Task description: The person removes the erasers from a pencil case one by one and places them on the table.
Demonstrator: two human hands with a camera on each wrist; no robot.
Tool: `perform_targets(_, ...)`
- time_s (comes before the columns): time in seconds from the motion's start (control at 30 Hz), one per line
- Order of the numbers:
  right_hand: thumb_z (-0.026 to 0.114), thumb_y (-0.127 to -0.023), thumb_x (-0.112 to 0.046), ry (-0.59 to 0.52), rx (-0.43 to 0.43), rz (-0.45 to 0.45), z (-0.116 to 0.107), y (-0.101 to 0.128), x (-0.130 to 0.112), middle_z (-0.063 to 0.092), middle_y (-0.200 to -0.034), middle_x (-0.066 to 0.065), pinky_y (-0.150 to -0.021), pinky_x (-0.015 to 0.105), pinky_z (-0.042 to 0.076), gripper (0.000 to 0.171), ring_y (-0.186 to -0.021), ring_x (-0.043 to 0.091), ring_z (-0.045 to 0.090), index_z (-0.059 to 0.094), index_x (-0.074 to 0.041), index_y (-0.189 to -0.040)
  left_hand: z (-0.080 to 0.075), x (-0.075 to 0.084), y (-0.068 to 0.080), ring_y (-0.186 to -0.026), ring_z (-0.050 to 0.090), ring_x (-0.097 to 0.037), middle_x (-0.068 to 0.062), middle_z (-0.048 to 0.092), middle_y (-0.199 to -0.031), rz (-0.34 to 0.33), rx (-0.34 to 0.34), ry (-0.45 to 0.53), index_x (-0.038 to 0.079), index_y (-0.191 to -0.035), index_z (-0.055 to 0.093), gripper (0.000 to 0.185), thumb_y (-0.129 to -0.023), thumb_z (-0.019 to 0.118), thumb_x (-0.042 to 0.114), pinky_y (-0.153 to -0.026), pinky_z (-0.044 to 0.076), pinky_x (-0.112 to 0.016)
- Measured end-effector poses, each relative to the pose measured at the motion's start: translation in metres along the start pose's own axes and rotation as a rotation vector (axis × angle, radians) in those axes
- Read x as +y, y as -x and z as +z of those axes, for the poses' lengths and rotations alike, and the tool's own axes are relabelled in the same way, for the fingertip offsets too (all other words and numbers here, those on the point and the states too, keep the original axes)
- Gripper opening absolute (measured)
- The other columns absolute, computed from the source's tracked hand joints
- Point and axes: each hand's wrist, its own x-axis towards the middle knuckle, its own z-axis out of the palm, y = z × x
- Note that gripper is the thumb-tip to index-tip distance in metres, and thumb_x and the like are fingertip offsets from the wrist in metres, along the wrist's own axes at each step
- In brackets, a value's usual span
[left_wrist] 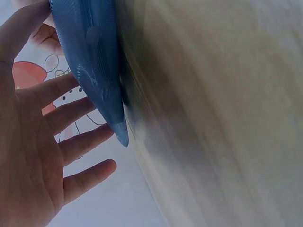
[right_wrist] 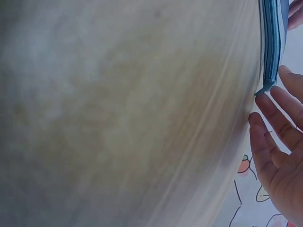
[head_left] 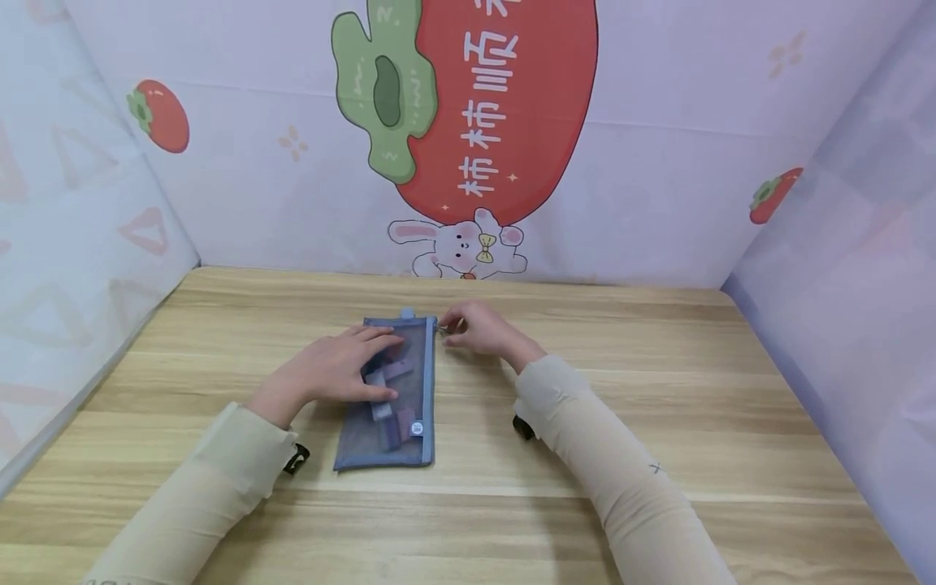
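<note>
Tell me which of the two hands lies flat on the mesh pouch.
The left hand: its fingers press the blue mesh pouch. The right hand only reaches the pouch's far corner.

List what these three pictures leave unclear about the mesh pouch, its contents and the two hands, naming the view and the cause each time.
- Head view: the left hand lies flat over the blue mesh pouch, hiding part of the purplish contents, too small to identify.
- Head view: the right hand is at the pouch's far corner; any zipper pull there is too small.
- Left wrist view: pouch blurred, cut off by the top edge.
- Right wrist view: only the pouch's edge shows.
</note>
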Motion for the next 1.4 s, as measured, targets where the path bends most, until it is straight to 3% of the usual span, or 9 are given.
perform_targets(0.27,0.07,-0.091,-0.012,0.018,-0.009,-0.001,0.0007,-0.0031,-0.0021,0.067,-0.115,0.006,-0.098,0.034,0.051,0.028,-0.105,0.019,0.06,0.068,-0.009,-0.12,-0.0033,-0.0011,0.0005,-0.139,0.044,-0.039,-0.015,0.044,-0.153,0.023,-0.043,0.026,0.012,-0.148,0.046,0.086,-0.081,0.067,0.062,-0.102,0.044,-0.059)
perform_targets(0.67,0.068,-0.093,-0.011,0.084,0.005,0.009,0.0021,-0.0099,-0.0065,0.065,-0.1,0.006,-0.084,0.03,0.051,0.018,-0.092,0.019,0.057,0.07,-0.008,-0.11,-0.0066,0.001,0.0009,-0.145,0.036,-0.04,-0.016,0.036,-0.159,-0.002,-0.11,0.045,0.012,-0.152,0.039,0.087,-0.085,0.063,0.062,-0.108,0.038,-0.06)
perform_targets(1.4,0.065,-0.094,-0.007,0.083,0.001,-0.017,-0.001,-0.0054,-0.0065,0.067,-0.105,0.006,-0.09,0.032,0.051,0.016,-0.096,0.02,0.057,0.072,-0.009,-0.108,-0.0046,-0.001,-0.001,-0.145,0.036,-0.04,-0.017,0.034,-0.159,0.001,-0.142,0.051,0.008,-0.154,0.034,0.093,-0.086,0.062,0.064,-0.112,0.036,-0.056)
